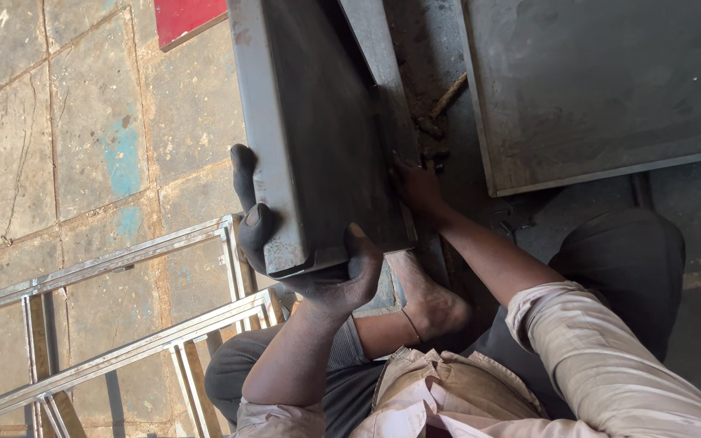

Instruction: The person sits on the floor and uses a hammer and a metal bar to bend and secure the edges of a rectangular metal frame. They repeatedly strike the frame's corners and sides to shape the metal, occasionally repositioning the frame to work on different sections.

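A seated worker's left hand (318, 259) clamps a steel box section's (318, 130) near corner, steadying it, while the right hand (417, 188) presses flat against its far side.

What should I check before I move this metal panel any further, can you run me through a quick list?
1. Left hand wrapped round the corner of the grey metal panel: ok.
2. Right hand against the panel's far edge: ok.
3. Gloves on: not ok, both hands bare.
4. Foot away from the panel's lower corner: not ok, it sits right beneath it.
5. Metal frame on the paved floor kept apart from the panel: ok.
6. What the panel's far end rests on: cannot tell.
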